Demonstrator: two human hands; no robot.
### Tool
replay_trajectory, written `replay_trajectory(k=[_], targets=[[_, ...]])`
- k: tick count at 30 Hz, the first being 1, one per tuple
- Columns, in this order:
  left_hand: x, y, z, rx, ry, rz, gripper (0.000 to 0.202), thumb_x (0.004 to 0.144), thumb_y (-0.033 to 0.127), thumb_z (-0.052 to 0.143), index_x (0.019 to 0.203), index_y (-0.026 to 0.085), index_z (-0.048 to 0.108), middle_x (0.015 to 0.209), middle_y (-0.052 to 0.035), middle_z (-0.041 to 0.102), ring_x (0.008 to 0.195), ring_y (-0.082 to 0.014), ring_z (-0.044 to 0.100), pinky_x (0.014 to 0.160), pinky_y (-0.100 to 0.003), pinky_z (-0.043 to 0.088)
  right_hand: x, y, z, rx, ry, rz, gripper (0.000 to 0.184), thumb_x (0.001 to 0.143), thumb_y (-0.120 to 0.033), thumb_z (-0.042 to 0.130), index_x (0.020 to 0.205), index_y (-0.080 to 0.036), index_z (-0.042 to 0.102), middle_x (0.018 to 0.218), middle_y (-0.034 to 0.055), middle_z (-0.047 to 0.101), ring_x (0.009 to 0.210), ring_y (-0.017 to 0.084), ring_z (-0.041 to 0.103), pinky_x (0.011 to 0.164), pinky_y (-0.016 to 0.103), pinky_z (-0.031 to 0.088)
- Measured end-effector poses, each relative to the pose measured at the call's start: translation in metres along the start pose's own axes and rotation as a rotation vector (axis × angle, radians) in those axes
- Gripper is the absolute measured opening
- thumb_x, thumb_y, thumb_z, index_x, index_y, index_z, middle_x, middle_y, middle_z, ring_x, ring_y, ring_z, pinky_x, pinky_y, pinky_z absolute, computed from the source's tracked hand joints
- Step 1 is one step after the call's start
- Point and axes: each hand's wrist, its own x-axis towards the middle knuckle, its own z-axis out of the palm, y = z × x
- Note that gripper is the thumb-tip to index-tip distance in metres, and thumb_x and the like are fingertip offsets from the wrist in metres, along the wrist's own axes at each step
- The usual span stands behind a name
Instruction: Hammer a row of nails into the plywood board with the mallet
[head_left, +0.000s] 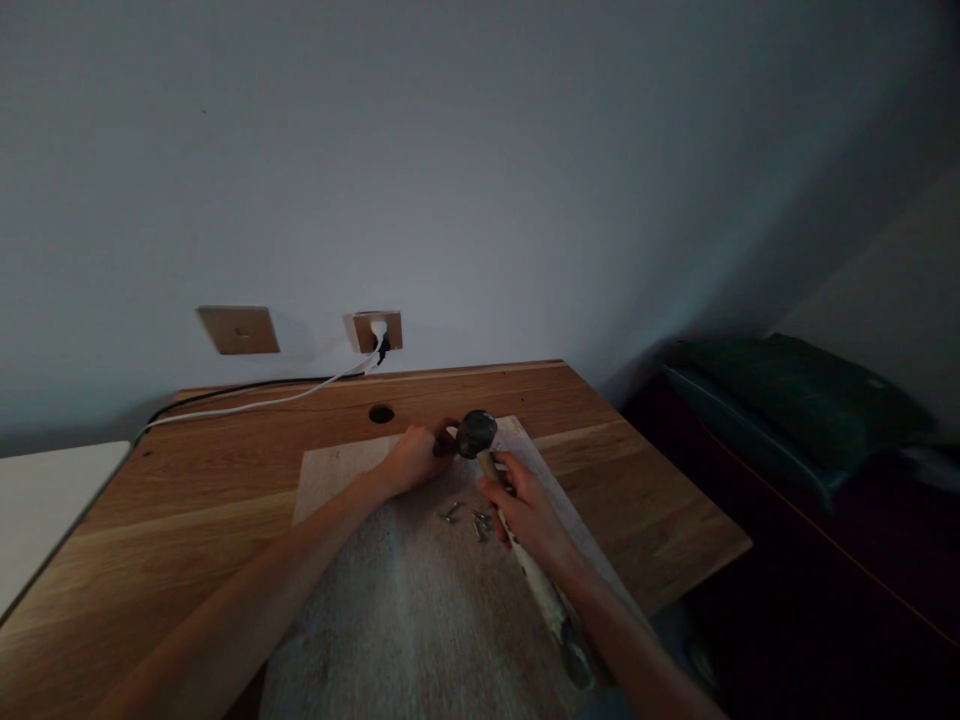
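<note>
My right hand (pixel 525 505) is wrapped round the pale handle of a hammer (pixel 540 590), high up near its head. The dark, rounded hammer head (pixel 477 433) hangs over the far part of a pale wooden board (pixel 360 590). Just left of the head is my left hand (pixel 420 455), its fingers curled together close to the board. What they pinch is hidden behind the fingers and too dark to name. Several small metal screws or nails (pixel 478 522) lie loose on the board between my two hands.
The board rests on a wooden desk (pixel 645 500) against the wall. A round cable hole (pixel 381 413) lies behind it. White and black cables (pixel 247 405) run from a wall socket (pixel 377 331) to the left, past a white surface (pixel 60 510). Dark green cushion-like bedding (pixel 810 400) is at right.
</note>
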Motion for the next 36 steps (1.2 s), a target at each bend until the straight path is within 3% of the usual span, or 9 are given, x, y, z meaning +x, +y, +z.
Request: replay_trajectory(k=[6, 10, 13, 15, 18, 23, 28, 32, 36], targets=[[0.001, -0.004, 0.002, -0.015, -0.009, 0.009, 0.050, 0.078, 0.004, 0.066, 0.124, 0.021, 0.065, 0.091, -0.0006, 0.079, 0.080, -0.0194, 0.075, 0.076, -0.028, 0.056, -0.003, 0.005, -0.002, 0.002, 0.007, -0.006, 0.032, 0.089, -0.044, 0.059, 0.111, -0.021, 0.056, 0.066, -0.0102, 0.051, 0.033, 0.007, 0.045, 0.032, 0.021, 0.032], [-0.004, 0.011, -0.012, 0.125, -0.060, 0.060, 0.043, 0.077, 0.009, 0.066, 0.118, 0.019, 0.065, 0.100, -0.0045, 0.074, 0.087, -0.0216, 0.072, 0.078, -0.030, 0.055, -0.019, 0.010, -0.013, -0.003, 0.026, 0.004, 0.033, 0.090, -0.046, 0.060, 0.110, -0.021, 0.056, 0.069, -0.0092, 0.053, 0.033, 0.007, 0.045, 0.032, 0.021, 0.031], [-0.017, 0.032, -0.025, 0.298, -0.229, 0.202, 0.029, 0.073, 0.012, 0.068, 0.101, 0.020, 0.067, 0.106, -0.0074, 0.069, 0.087, -0.0242, 0.069, 0.074, -0.033, 0.053, -0.032, 0.019, -0.022, -0.037, 0.015, 0.036, 0.035, 0.090, -0.047, 0.061, 0.112, -0.021, 0.058, 0.073, -0.0068, 0.057, 0.032, 0.006, 0.046, 0.031, 0.021, 0.031], [-0.027, 0.046, -0.030, 0.346, -0.387, 0.277, 0.018, 0.073, 0.016, 0.070, 0.089, 0.022, 0.066, 0.098, -0.0058, 0.068, 0.082, -0.0248, 0.068, 0.070, -0.033, 0.051, -0.038, 0.026, -0.026, -0.054, 0.003, 0.051, 0.036, 0.089, -0.048, 0.061, 0.113, -0.021, 0.059, 0.075, -0.0053, 0.060, 0.033, 0.006, 0.046, 0.032, 0.021, 0.031], [-0.039, 0.060, -0.027, 0.366, -0.480, 0.321, 0.014, 0.072, 0.015, 0.072, 0.079, 0.024, 0.064, 0.090, -0.0047, 0.070, 0.085, -0.0271, 0.068, 0.071, -0.035, 0.050, -0.040, 0.032, -0.028, -0.054, 0.014, 0.068, 0.037, 0.089, -0.050, 0.061, 0.112, -0.022, 0.059, 0.070, -0.0067, 0.057, 0.033, 0.007, 0.046, 0.033, 0.022, 0.033], [-0.044, 0.066, -0.018, 0.357, -0.480, 0.303, 0.017, 0.070, 0.009, 0.068, 0.077, 0.024, 0.066, 0.085, -0.0048, 0.072, 0.081, -0.0279, 0.070, 0.070, -0.035, 0.049, -0.039, 0.033, -0.027, -0.032, 0.026, 0.089, 0.040, 0.089, -0.052, 0.060, 0.116, -0.022, 0.057, 0.066, -0.0076, 0.055, 0.034, 0.009, 0.047, 0.034, 0.022, 0.032], [-0.032, 0.059, -0.032, 0.212, -0.412, 0.300, 0.019, 0.070, 0.007, 0.064, 0.077, 0.024, 0.068, 0.077, 0.0000, 0.070, 0.074, -0.0218, 0.068, 0.066, -0.030, 0.046, -0.039, 0.032, -0.028, -0.012, 0.018, 0.079, 0.040, 0.089, -0.053, 0.062, 0.116, -0.024, 0.058, 0.065, -0.0067, 0.055, 0.036, 0.010, 0.047, 0.036, 0.024, 0.032], [-0.015, 0.034, -0.040, 0.089, -0.207, 0.159, 0.018, 0.077, 0.012, 0.061, 0.087, 0.021, 0.073, 0.082, 0.0000, 0.073, 0.074, -0.0178, 0.067, 0.068, -0.026, 0.048, -0.039, 0.032, -0.027, 0.004, 0.025, 0.064, 0.039, 0.089, -0.053, 0.062, 0.114, -0.023, 0.059, 0.066, -0.0065, 0.055, 0.036, 0.010, 0.046, 0.036, 0.024, 0.034], [-0.007, 0.002, -0.032, 0.030, -0.106, 0.044, 0.023, 0.076, 0.010, 0.060, 0.092, 0.018, 0.075, 0.088, -0.0032, 0.078, 0.078, -0.0192, 0.071, 0.073, -0.027, 0.053, -0.039, 0.035, -0.026, 0.022, 0.042, 0.069, 0.038, 0.090, -0.049, 0.062, 0.116, -0.022, 0.059, 0.063, -0.0079, 0.053, 0.034, 0.010, 0.044, 0.034, 0.023, 0.033]])
